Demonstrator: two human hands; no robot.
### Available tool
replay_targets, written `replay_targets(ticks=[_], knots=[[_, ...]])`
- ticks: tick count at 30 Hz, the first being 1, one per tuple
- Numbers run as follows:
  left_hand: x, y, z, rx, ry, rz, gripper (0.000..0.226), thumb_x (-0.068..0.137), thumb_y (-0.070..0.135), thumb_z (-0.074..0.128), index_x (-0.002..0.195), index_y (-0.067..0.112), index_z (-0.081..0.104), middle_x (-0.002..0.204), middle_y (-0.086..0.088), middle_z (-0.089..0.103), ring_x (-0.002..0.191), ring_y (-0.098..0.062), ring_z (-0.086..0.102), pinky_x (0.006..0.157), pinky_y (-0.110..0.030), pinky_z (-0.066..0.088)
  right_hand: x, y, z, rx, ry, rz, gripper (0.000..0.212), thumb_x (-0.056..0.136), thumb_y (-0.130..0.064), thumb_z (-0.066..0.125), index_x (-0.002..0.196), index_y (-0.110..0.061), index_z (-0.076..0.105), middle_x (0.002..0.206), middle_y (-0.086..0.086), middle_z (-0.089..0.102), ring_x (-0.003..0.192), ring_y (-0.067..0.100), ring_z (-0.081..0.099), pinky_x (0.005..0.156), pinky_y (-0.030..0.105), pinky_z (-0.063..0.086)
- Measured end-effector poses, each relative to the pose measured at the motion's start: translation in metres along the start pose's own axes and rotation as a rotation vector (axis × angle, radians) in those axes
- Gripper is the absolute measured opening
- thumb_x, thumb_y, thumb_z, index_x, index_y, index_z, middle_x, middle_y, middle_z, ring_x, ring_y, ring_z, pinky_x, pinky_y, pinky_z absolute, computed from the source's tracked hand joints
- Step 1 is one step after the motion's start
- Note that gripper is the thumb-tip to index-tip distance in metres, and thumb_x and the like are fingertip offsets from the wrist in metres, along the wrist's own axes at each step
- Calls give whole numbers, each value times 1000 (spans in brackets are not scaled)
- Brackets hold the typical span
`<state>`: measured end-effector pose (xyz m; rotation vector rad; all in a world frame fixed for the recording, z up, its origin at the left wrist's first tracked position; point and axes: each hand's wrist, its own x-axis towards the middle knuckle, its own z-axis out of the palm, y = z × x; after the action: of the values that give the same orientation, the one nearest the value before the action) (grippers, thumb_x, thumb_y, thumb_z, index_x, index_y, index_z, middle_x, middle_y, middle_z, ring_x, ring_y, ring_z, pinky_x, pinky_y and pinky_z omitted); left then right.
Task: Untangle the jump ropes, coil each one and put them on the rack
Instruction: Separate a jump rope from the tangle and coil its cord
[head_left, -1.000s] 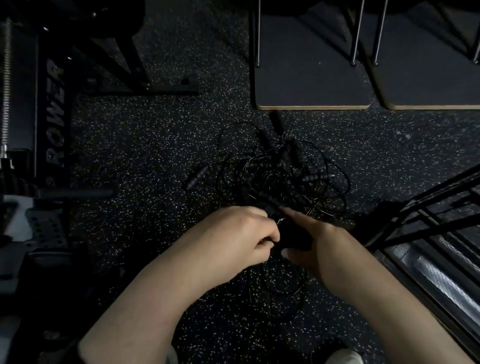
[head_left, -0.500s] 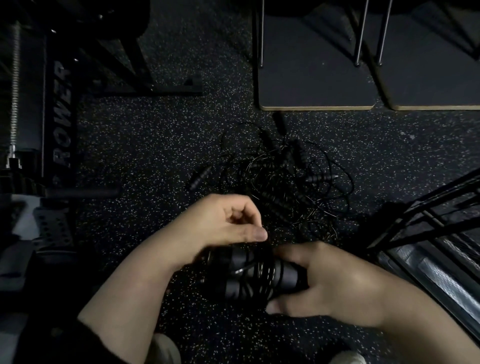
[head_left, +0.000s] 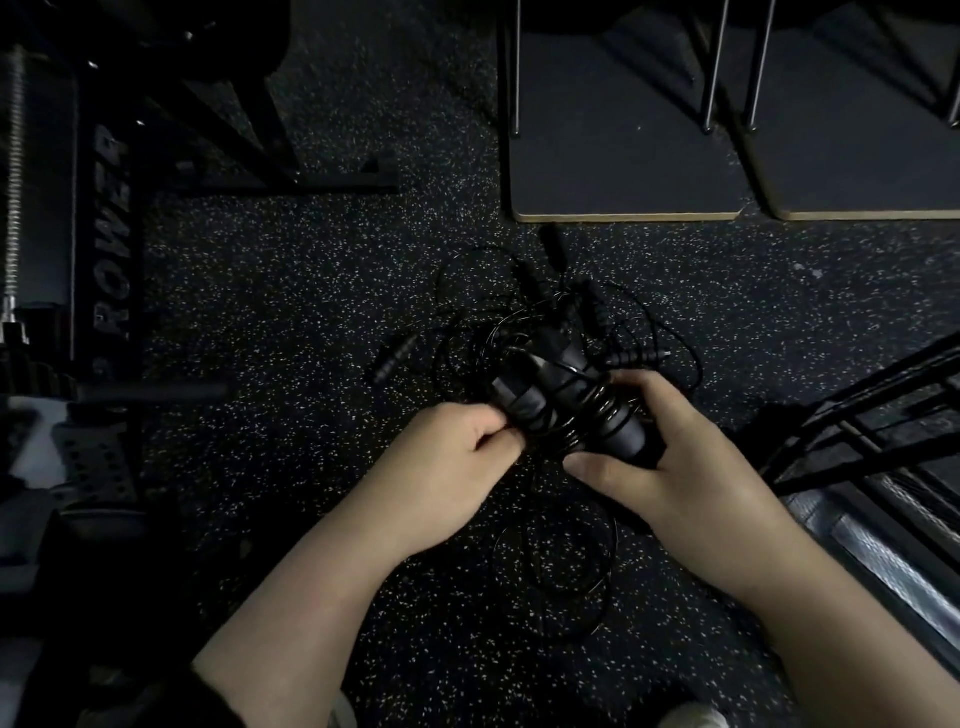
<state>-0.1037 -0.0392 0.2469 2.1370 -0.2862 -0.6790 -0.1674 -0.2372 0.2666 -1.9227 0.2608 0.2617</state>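
handles bundle (head_left: 571, 410) tilted up | black, cord-wound | hands: left (head_left: 457, 467) pinches cord, right (head_left: 670, 457) grips handles

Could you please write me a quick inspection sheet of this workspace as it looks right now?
Surface: dark speckled rubber floor.
Job's things: tangled rope pile; wrapped handle bundle; stray handle; rack at right.
Clutter: nothing seen.
Hands: left hand pinches cord at the bundle; right hand grips the bundle.
Cables: loose rope loops below the hands.
Surroundings: gym frame left; two mats beyond.
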Motion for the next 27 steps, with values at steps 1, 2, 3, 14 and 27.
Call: replay_targets(ticks=[1, 2, 3, 14, 27], knots=[[0, -1, 1, 36, 3, 9, 37, 102, 30, 57, 68, 13, 57, 55, 4, 45, 47, -12, 36, 46, -32, 27, 1, 1, 0, -20, 6, 4, 44, 86, -35, 80, 117, -51, 53, 100, -30, 73, 96, -9, 67, 87, 23, 50], [0, -1, 2, 89, -2, 15, 33, 101, 30, 57, 74, 12, 61, 55, 5, 46, 47, -10, 35, 46, -32, 28, 1, 2, 0, -36, 11, 8, 43, 88, -34, 79, 116, -53, 54, 99, -32, 73, 95, -11, 66, 85, 21, 49], [0, -1, 4, 147, -6, 23, 30, 100, 31, 57, 77, 14, 64, 55, 6, 46, 46, -9, 35, 45, -31, 29, 1, 4, 0, -57, 15, 14, 43, 89, -33, 78, 117, -55, 55, 98, -33, 72, 95, -13, 66, 83, 19, 49], [-12, 17, 1, 504, -42, 165, 18, 96, 30, 58, 109, 37, 68, 98, 17, 65, 76, 8, 52, 64, -16, 43, 3, 13, 4, -547, 3, 208, 73, 91, -40, 75, 149, -58, 35, 75, -11, 68, 54, 10, 63, 47, 25, 50], [-8, 8, -31, 123, 21, 206, 15, 81, 44, 78, 92, 44, 69, 98, 31, 62, 90, 5, 59, 73, -11, 45, 1, 13, -2, -242, -499, 151, 62, 84, -25, 85, 131, -56, 61, 114, -26, 73, 110, -5, 66, 103, 24, 50]])
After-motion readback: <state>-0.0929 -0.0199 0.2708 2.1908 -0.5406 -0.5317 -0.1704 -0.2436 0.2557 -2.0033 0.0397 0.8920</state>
